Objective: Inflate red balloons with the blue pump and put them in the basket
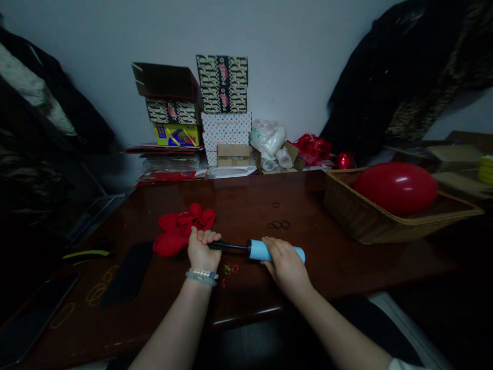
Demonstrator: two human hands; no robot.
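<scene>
My right hand (285, 262) is closed around the light blue barrel of a hand pump (259, 250), which lies level above the table. A black rod runs out of the barrel to the left. My left hand (202, 249), with two bead bracelets on its wrist, is wrapped around the black end of the pump. Just beyond it is a pile of red balloons (181, 221). One rounder red balloon (168, 244) lies right by my left fingers; whether it is joined to the pump is hidden. Small coloured rubber bands (231, 269) lie under the pump.
A wicker basket (385, 228) with a large inflated red balloon (396, 187) stands at the right. Black bands (278, 225) lie mid-table. A dark phone-like slab (129, 272) and yellow bands (98, 293) are at left. Boxes (225, 131) and plastic bags (269, 137) line the wall.
</scene>
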